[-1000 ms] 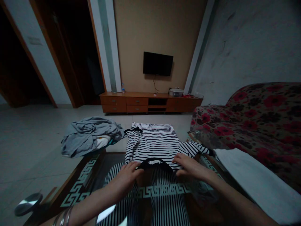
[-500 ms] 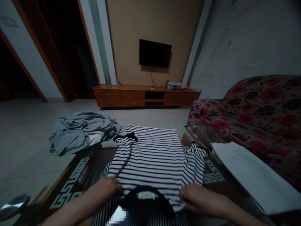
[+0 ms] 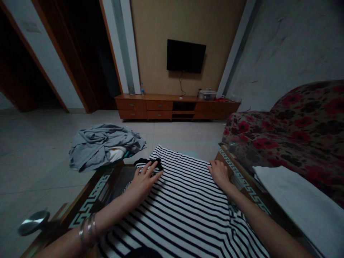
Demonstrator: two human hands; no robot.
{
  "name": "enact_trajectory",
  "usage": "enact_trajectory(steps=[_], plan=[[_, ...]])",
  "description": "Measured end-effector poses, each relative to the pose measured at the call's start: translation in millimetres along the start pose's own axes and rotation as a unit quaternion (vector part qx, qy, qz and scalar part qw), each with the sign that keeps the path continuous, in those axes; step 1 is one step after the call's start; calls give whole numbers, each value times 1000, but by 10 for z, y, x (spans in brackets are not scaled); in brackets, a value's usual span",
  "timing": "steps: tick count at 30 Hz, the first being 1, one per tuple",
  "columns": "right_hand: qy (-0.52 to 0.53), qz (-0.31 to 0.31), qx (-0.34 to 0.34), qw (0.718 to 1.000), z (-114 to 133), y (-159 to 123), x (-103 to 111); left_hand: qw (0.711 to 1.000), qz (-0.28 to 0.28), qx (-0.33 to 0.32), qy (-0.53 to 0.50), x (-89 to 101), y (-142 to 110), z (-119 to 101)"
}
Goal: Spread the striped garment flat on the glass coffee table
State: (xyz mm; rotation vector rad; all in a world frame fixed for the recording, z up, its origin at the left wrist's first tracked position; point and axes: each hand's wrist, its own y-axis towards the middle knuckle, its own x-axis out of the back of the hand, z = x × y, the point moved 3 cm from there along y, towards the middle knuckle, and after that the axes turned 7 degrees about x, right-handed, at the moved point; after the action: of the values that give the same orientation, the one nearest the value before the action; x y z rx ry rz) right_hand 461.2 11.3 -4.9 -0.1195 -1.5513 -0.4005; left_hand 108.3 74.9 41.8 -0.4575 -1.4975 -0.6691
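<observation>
A black-and-white striped garment (image 3: 182, 211) lies spread over the glass-topped table (image 3: 91, 204), its stripes running diagonally. My left hand (image 3: 143, 181) rests flat on it with fingers spread, just beside a black trim piece (image 3: 148, 163) at the far end. Several metal bangles (image 3: 88, 227) circle my left wrist. My right hand (image 3: 219, 173) lies on the garment's far right edge, close to the table's patterned border. Neither hand grips anything. A dark band of trim (image 3: 143, 252) shows at the bottom of the view.
A rumpled grey cloth (image 3: 100, 147) lies on the tiled floor left of the table. A white cloth (image 3: 298, 204) and a floral sofa (image 3: 282, 143) are on the right. Far off stand a wooden cabinet (image 3: 174, 109) and a wall-mounted television (image 3: 186, 56).
Both hands have moved forward, from the near black neckline to the far end of the garment. The striped cloth now lies flat across the near part of the table.
</observation>
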Motion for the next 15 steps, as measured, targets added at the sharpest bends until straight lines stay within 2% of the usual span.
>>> enact_trajectory(steps=[3, 6, 8, 10, 12, 13, 15], plan=[[-44, 1, 28, 999, -120, 39, -123, 996, 32, 84, -24, -164, 51, 382], [-72, 43, 29, 996, -338, -42, -104, 980, 10, 184, -79, -226, -141, 940], [-86, 112, 9, 990, -543, -103, -51, 953, -6, 281, -116, -261, -337, 1347], [-84, 203, 1, 976, -718, -111, 23, 923, -2, 347, -163, -310, -512, 1669], [-67, 273, 28, 959, -758, -12, 117, 901, 15, 376, -217, -360, -608, 1844], [-55, 283, 55, 956, -700, 88, 170, 890, 34, 382, -247, -384, -620, 1868], [-23, 260, 120, 958, -423, 366, 256, 870, 82, 386, -297, -422, -572, 1807]])
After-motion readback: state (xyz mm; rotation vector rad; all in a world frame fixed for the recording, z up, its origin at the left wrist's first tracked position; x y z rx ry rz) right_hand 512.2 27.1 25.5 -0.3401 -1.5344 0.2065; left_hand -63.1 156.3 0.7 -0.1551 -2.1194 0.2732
